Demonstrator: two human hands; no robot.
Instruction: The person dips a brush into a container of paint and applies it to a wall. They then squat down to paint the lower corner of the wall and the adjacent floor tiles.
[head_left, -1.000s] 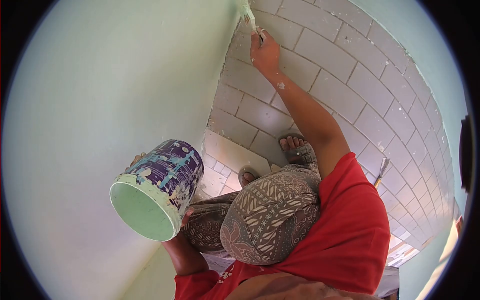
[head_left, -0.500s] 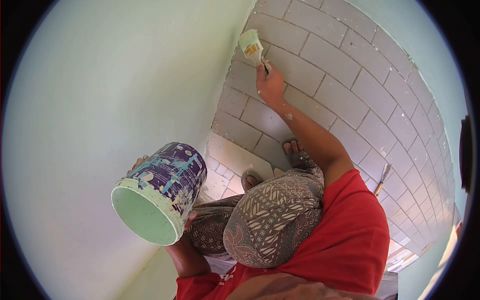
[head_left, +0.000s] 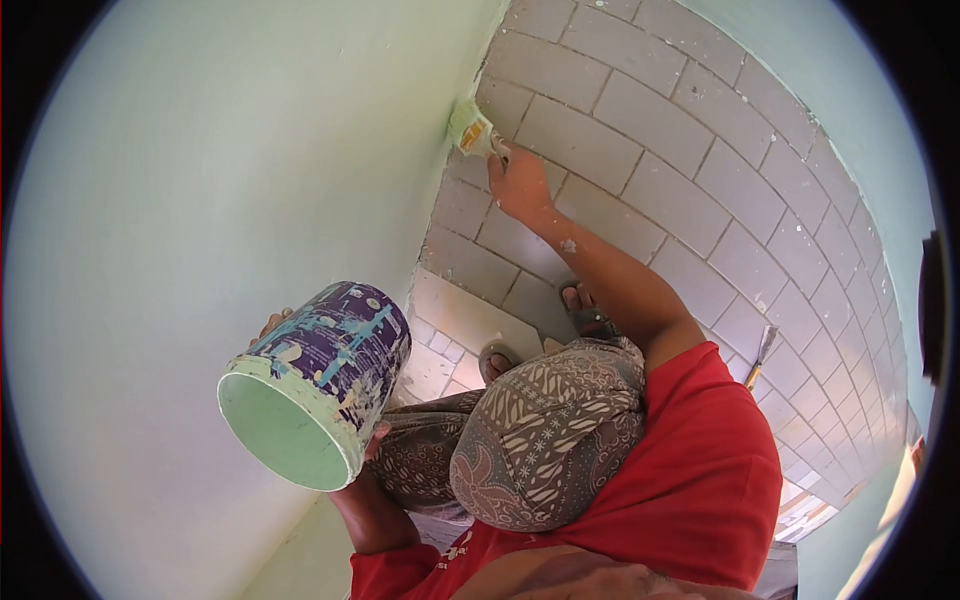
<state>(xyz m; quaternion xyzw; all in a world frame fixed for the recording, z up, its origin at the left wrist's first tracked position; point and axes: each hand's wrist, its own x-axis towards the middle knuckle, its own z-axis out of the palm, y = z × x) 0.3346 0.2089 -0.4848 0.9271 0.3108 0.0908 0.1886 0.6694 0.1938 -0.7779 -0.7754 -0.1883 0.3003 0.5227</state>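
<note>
My right hand [head_left: 521,182] grips a paintbrush [head_left: 474,131] by its handle. Pale green paint coats the bristles, whose tip meets the foot of the light green wall [head_left: 250,170] where it joins the floor. A paint bucket [head_left: 335,350], purple and smeared with blue and cream paint, is held tilted by my left hand [head_left: 377,440]. Its open mouth faces me and shows a pale green inside. Fingertips show at the bucket's far side and the thumb near its rim; the palm is hidden behind it.
Grey brick-pattern tiles [head_left: 690,185] cover the floor, spotted with paint. A scraper-like tool [head_left: 761,357] with a yellowish handle lies on them at the right. My sandalled feet [head_left: 497,360] are beside the wall, below my patterned trousers [head_left: 550,440]. Another pale wall [head_left: 850,90] curves along the right.
My right hand has brought the brush down and left, from above the tiles to the base of the wall. The bucket has barely shifted in my left hand.
</note>
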